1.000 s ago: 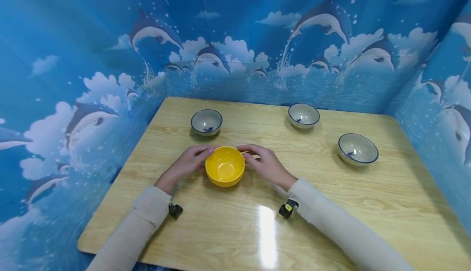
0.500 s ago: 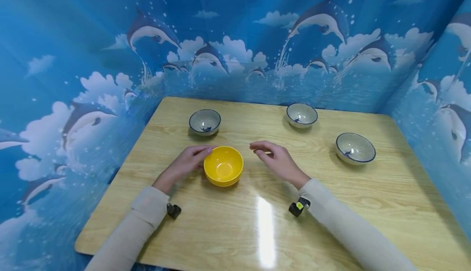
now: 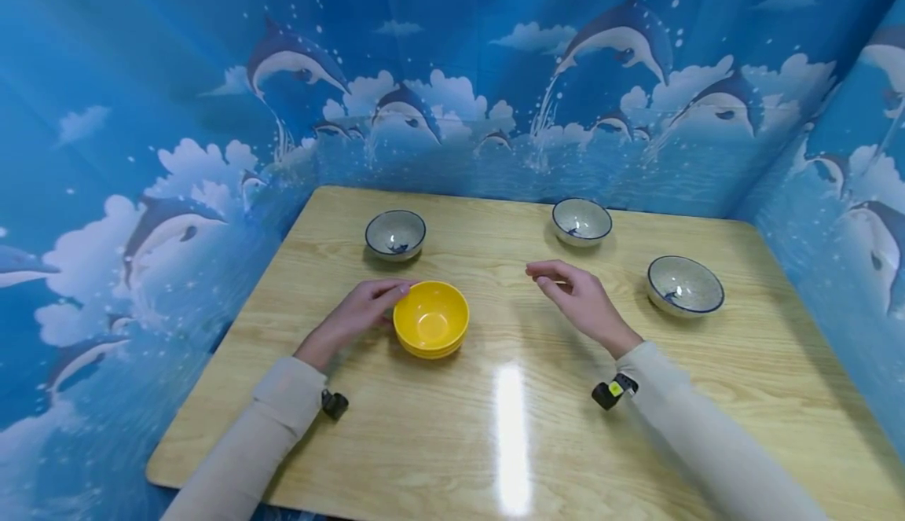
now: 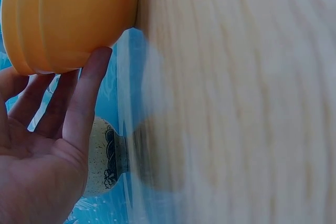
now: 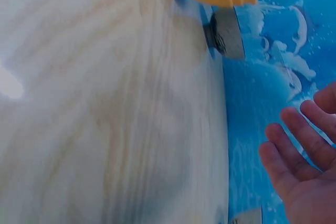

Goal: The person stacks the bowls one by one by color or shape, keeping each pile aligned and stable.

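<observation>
Standing nested on the table (image 3: pixel 424 450), yellow bowls (image 3: pixel 431 318) sat between left hand (image 3: pixel 362 310) and right hand (image 3: pixel 581 299) | left hand gripped their side, thumb at the rim | right hand hovered well apart, fingers loosely bent, holding nothing | gray bowl (image 3: pixel 396 236) stood behind, second gray bowl (image 3: pixel 581 223) and third gray bowl (image 3: pixel 684 287) farther right

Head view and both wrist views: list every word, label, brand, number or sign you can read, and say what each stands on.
No readable text in any view.
Yellow bowls: no lettering on the sides that show.
Three patterned bowls: blue motifs, no legible lettering.
Backdrop: dolphins and clouds, no words visible.
Black device on the right wrist: yellow-green patch, too small to read any marking.
</observation>
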Action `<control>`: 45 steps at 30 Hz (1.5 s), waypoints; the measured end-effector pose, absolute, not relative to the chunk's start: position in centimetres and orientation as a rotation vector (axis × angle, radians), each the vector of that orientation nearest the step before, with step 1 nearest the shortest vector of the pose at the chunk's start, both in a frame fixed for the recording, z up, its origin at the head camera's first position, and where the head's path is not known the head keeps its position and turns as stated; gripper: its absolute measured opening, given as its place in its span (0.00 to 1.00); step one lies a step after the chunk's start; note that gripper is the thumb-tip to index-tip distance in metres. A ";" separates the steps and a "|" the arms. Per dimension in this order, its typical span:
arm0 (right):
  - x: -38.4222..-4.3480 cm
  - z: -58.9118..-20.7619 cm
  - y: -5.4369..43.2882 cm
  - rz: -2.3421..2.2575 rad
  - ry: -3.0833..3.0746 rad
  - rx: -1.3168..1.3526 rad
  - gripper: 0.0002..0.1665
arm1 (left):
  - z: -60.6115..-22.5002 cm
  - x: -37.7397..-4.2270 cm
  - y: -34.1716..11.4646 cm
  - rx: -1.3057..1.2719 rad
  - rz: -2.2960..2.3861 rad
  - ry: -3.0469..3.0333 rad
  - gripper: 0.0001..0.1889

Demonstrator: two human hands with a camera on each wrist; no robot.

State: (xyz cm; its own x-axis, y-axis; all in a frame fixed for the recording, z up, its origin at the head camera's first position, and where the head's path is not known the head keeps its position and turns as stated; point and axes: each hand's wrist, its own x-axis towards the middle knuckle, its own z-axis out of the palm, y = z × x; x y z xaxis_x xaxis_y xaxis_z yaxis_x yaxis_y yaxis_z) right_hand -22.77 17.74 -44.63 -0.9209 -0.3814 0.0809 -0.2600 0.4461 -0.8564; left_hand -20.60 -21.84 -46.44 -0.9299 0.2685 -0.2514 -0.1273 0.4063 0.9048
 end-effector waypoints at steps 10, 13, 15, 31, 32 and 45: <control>-23.3 -43.8 20.7 -1.474 2.630 -0.519 0.23 | -46.6 -20.5 -21.7 0.064 1.531 2.289 0.30; -23.4 -43.4 21.7 -1.462 2.670 -0.514 0.24 | -46.5 -20.6 -21.7 0.062 1.537 2.287 0.30; -23.4 -43.1 22.4 -1.451 2.697 -0.491 0.24 | -46.5 -20.6 -21.7 0.061 1.535 2.290 0.30; -23.9 -41.6 29.9 -1.303 2.901 -0.209 0.32 | -46.4 -20.6 -21.6 0.083 1.538 2.300 0.29; -23.8 -41.6 30.3 -1.304 2.903 -0.188 0.33 | -46.4 -20.6 -21.6 0.079 1.540 2.296 0.29; -24.7 -42.0 35.0 -1.287 2.966 -0.065 0.35 | -46.5 -20.6 -21.7 0.084 1.525 2.317 0.30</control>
State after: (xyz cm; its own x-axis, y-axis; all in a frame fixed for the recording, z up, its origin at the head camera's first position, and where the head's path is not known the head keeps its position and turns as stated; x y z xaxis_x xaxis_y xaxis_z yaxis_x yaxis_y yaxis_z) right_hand -24.69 34.98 -42.03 -0.9949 0.0001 0.1007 -0.0734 0.6830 -0.7267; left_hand -20.61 -21.65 -46.46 -0.9320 0.2455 -0.2667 -0.1479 0.4142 0.8981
